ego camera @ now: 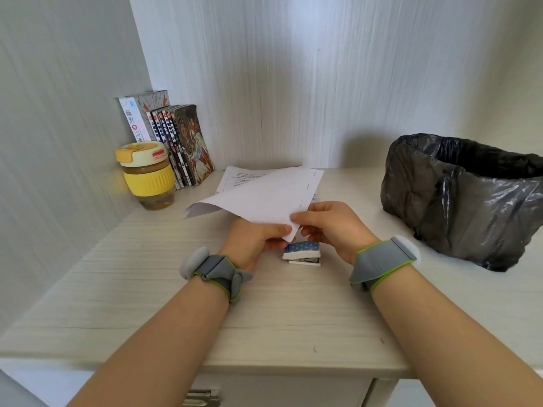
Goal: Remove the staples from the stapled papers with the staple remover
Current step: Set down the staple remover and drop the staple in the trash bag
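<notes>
Two hands, left hand (255, 239) and right hand (332, 227), pinch one paper sheet (264, 198) above one stapler (302, 254).

both forearms reach forward, left grip (255, 241) and right grip (332, 227) close together, fingers curled, pinching.

Worktop (117, 289) layout, corner to edge

Books (179, 142) stand back left, a jar (147, 174) before them; papers (264, 195) lie centre above what seems a stapler (302, 254); a lined bin (464, 198) sits right.
</notes>
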### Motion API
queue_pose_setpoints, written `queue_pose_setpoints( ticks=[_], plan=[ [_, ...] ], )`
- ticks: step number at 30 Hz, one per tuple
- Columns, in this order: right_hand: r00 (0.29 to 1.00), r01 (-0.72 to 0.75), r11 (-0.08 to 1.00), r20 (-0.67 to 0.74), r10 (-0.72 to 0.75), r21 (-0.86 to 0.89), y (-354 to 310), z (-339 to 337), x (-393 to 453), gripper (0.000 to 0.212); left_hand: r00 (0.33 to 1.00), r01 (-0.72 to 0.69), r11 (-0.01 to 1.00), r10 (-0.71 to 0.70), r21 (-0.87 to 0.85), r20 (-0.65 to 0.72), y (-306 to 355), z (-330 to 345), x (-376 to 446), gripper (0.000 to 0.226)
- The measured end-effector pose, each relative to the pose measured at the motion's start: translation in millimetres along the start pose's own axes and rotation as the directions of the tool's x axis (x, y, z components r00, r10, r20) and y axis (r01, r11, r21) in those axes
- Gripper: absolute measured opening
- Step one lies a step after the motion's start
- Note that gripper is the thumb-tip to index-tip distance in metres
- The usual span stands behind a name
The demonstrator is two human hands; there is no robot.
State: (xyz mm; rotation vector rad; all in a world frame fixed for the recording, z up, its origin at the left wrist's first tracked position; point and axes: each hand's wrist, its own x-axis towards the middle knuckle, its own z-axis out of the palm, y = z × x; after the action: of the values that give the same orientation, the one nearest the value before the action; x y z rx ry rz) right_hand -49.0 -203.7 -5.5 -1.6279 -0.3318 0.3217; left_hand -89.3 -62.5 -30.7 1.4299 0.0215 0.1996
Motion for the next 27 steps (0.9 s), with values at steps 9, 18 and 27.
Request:
queue_pose_setpoints(
  ticks=[9,18,27],
  plan=[
    [0.999,-0.017,0.999,-0.032,0.016,-0.049,0.7,-0.2,1.5,0.013,1.0,0.008,1.0,-0.008,0.005,-0.015,0.1,1.7,-0.8,0.03],
    [0.977,0.138,0.979,-0.144,-0.159,-0.149,1.8,2.4,3.0,0.005,0.998,0.066,0.994,-0.064,-0.088,0.022,3.6,1.2,-0.3,0.034],
    [0.998,0.058,0.997,0.011,-0.059,0.054,-2.1,1.6,-2.1,0.014,0.999,0.045,0.995,-0.042,-0.086,0.033,3.2,0.2,-2.3,0.015]
  ],
)
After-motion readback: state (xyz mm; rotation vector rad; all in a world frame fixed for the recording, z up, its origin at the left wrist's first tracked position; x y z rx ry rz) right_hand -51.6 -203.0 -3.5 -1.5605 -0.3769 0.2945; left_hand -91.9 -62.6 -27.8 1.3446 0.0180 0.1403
